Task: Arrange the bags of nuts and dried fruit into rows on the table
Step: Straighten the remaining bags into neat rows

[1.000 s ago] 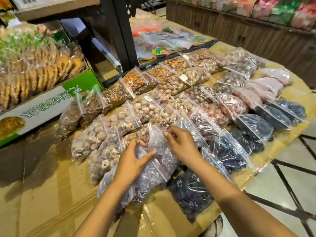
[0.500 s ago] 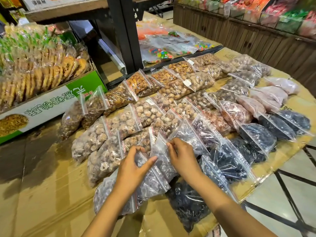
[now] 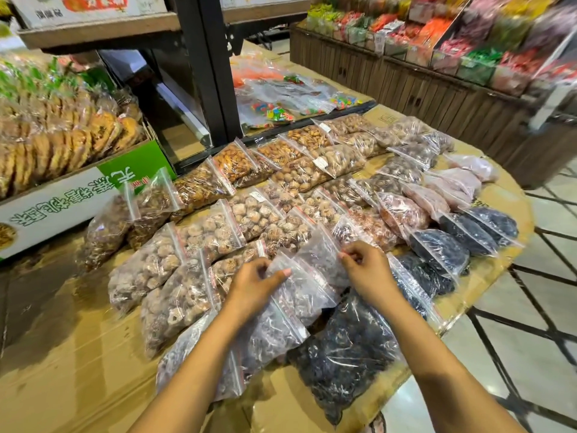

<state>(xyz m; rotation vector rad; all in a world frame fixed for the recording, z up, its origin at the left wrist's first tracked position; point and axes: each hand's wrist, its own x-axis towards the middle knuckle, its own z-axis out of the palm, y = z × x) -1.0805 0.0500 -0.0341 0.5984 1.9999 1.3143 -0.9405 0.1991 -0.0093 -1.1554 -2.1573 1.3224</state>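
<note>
The person is leaning over the cardboard-covered table (image 3: pixel 78 354), and both hands are working at its near end, in the row of clear zip bags holding pale greyish-purple pieces. The left hand (image 3: pixel 254 284) is pinching the top edge of one grey bag (image 3: pixel 301 296) between thumb and curled fingers. That bag is lying just to the right of the hand, overlapping a lower grey bag (image 3: pixel 268 332) that is running under the left forearm. The right hand (image 3: pixel 370 270) is pinching the zip corner of the next bag up (image 3: pixel 321 259), which is lying between the two hands with its mouth pointing away from the person. Just beneath the right forearm, a fat bag of black dried fruit (image 3: pixel 343 348) is sitting near the table's edge. Beyond the hands, the other bags are lying in slanted, overlapping rows. Orange-brown nuts (image 3: pixel 232 160) are lining the back and round tan fruit (image 3: pixel 249 212) is filling the middle, with pink bags (image 3: pixel 452 179) and more black bags (image 3: pixel 437 248) off to the right. A green-and-white box of biscuits (image 3: pixel 62 198) is standing at the left.
</note>
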